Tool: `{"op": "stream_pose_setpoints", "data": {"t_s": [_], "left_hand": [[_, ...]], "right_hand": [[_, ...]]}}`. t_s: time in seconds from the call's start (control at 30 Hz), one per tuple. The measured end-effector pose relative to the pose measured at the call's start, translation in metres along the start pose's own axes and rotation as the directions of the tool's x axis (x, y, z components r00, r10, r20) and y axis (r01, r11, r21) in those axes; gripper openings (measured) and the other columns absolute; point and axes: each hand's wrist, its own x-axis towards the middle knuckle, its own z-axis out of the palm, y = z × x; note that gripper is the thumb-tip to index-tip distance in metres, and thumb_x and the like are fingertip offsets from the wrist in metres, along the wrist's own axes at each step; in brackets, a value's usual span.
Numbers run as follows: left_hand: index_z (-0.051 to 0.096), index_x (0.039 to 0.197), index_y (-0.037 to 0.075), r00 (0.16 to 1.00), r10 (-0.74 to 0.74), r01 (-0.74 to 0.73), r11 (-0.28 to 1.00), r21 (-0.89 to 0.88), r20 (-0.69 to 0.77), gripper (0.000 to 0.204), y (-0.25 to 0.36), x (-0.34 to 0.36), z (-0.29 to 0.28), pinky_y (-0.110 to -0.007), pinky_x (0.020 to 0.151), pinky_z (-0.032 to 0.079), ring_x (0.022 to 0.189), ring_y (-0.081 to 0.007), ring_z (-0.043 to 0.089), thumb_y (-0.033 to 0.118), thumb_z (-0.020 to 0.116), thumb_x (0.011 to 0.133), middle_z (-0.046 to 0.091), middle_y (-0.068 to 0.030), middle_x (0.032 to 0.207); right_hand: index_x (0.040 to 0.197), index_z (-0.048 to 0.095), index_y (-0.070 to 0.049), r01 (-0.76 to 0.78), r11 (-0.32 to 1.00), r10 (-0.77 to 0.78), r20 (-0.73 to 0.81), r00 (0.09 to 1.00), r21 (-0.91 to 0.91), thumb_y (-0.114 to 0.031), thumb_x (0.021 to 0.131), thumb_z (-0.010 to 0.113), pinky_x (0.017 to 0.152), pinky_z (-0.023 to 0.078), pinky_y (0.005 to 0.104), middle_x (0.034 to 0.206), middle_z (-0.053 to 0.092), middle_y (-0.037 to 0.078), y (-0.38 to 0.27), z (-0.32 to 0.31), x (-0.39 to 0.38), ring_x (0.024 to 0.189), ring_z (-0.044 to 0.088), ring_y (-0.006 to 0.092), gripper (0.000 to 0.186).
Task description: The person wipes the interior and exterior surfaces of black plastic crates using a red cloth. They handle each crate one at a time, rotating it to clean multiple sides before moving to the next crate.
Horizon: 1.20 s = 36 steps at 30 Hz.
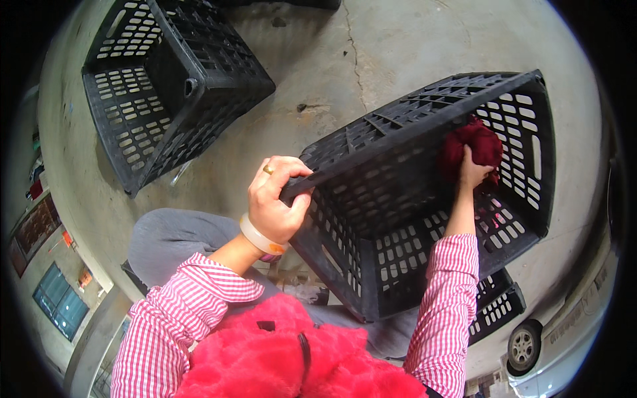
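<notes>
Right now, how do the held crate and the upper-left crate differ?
The left hand grips the held crate; no hand touches the other crate. The right hand holds a dark red bundle inside the held crate; the other crate shows none. Both are black with slotted walls.

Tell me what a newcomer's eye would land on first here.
Probably the dark red bundle in the right hand, inside the black crate at right. Next, the bright red fuzzy garment at the lower middle. Then the left hand, wearing a gold-coloured ring, gripping that crate's rim near the centre.
</notes>
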Motion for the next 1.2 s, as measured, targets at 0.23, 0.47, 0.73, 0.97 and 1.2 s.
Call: {"op": "stream_pose_setpoints", "data": {"t_s": [0.23, 0.47, 0.73, 0.97, 1.2], "left_hand": [[0.057, 0.086, 0.001, 0.999, 0.009, -0.009, 1.0, -0.005, 0.046, 0.025, -0.002, -0.005, 0.0, -0.031, 0.072, 0.045, 0.077, -0.0256, 0.056, -0.009, 0.059, 0.063, 0.058, -0.0116, 0.083], [0.057, 0.084, 0.001, 1.0, 0.028, -0.028, 0.999, -0.015, 0.014, 0.021, -0.003, -0.009, 0.002, -0.031, 0.072, 0.045, 0.076, -0.0254, 0.056, -0.009, 0.059, 0.065, 0.058, -0.0113, 0.081], [0.057, 0.082, 0.001, 0.998, 0.029, -0.031, 0.999, -0.04, -0.051, 0.015, -0.009, -0.018, 0.008, -0.03, 0.07, 0.045, 0.073, -0.0262, 0.057, -0.004, 0.06, 0.067, 0.058, -0.0111, 0.08], [0.059, 0.082, 0.002, 0.995, 0.058, -0.06, 0.998, -0.013, -0.075, 0.015, -0.012, -0.023, 0.009, -0.032, 0.069, 0.046, 0.073, -0.0267, 0.058, -0.001, 0.062, 0.068, 0.058, -0.0113, 0.08], [0.058, 0.082, 0.001, 0.999, 0.019, -0.022, 0.998, -0.062, -0.046, 0.015, -0.015, -0.028, 0.009, -0.029, 0.07, 0.045, 0.074, -0.0263, 0.057, -0.003, 0.06, 0.068, 0.057, -0.0115, 0.08]], "right_hand": [[0.127, 0.033, 0.005, 0.2, 0.924, -0.276, 0.205, 0.939, 0.327, -0.045, 0.061, 0.076, 0.095, 0.04, 0.0441, 0.122, 0.05, 0.03, -0.078, 0.055, -0.007, 0.111, 0.05, 0.0428, 0.093], [0.133, 0.029, 0.008, 0.516, 0.821, -0.57, 0.289, 0.769, 0.246, -0.041, 0.065, 0.076, 0.099, 0.035, 0.0442, 0.129, 0.042, 0.03, -0.055, 0.035, -0.106, 0.121, 0.04, 0.0414, 0.096], [0.136, 0.032, -0.003, 0.677, 0.674, -0.704, 0.536, 0.467, 0.295, -0.021, 0.058, 0.078, 0.094, 0.039, 0.045, 0.114, 0.049, 0.021, -0.026, -0.009, -0.235, 0.109, 0.046, 0.039, 0.092], [0.138, 0.032, -0.012, 0.655, 0.632, -0.636, 0.76, 0.132, 0.415, -0.016, 0.062, 0.076, 0.094, 0.041, 0.0413, 0.12, 0.049, 0.02, -0.002, -0.033, -0.236, 0.112, 0.048, 0.0373, 0.088], [0.123, 0.055, -0.014, 0.893, 0.422, -0.432, 0.9, 0.049, 0.154, -0.007, 0.061, 0.064, 0.095, 0.043, 0.0369, 0.12, 0.057, 0.014, 0.004, -0.105, -0.083, 0.113, 0.053, 0.0301, 0.063]]}}
